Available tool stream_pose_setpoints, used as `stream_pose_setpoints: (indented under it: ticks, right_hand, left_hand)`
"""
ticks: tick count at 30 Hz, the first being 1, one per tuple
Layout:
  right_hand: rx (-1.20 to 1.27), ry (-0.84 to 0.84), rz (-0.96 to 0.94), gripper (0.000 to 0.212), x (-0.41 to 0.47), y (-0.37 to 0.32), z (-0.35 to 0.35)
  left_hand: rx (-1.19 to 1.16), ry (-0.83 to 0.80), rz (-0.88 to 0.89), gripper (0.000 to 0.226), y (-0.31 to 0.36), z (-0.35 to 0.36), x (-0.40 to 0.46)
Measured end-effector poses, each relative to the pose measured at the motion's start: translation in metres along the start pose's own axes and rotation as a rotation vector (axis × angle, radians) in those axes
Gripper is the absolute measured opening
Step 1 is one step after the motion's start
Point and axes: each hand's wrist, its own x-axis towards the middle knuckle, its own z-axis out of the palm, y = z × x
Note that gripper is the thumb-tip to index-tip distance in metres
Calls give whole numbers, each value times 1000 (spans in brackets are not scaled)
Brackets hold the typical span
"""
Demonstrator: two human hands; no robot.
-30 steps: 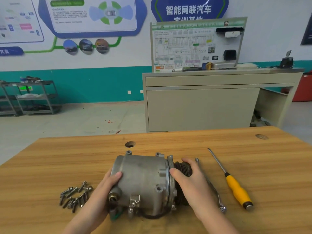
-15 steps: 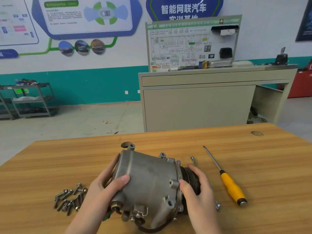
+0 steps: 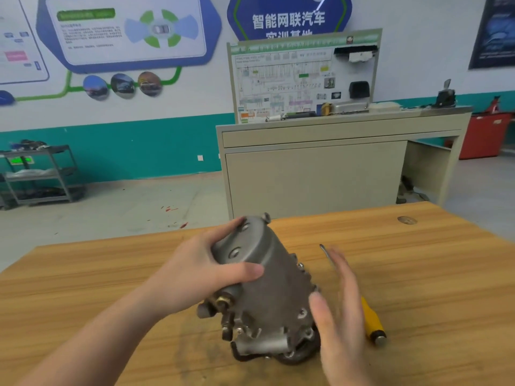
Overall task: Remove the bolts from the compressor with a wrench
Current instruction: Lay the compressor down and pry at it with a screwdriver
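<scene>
compressor (image 3: pixel 267 285) tilted on worktop (image 3: pixel 418 274), pulley end down | L hand (image 3: pixel 200 271) fingers clamped on top end | R hand (image 3: pixel 338 310) fingers straight, apart, beside body, blurred | screwdriver (image 3: pixel 372 321) behind R

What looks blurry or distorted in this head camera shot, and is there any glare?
Head view: the right hand is smeared by motion blur, its fingers ghosted; the left hand and compressor are fairly sharp. The wide-angle lens bends the wooden table edge and the wall posters. Lighting is soft and even, with no strong glare and only faint shadows under the compressor.
</scene>
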Motion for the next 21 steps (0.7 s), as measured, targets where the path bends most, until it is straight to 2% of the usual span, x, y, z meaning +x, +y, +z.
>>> stream_pose_setpoints:
  ticks: [2,3,5,7,14,18,21]
  right_hand:
    - [-52,-286,93,93,11,-7,-9]
    - [-100,-349,145,106,16,-9,-11]
    - [-217,-383,236,130,24,-9,-15]
    - [-212,-386,291,142,30,-12,-17]
    - [-61,-363,173,129,38,-21,-8]
    - [2,-263,86,117,39,-32,-1]
    - [1,-234,44,118,47,-42,3]
  left_hand:
    - [152,-48,31,108,11,12,12]
    - [244,-80,51,110,16,17,19]
    - [384,-144,76,111,26,27,29]
    - [414,-171,66,111,32,29,35]
    - [379,-143,55,113,38,27,29]
    - [444,-125,122,113,59,16,29]
    - [426,-112,156,114,73,5,29]
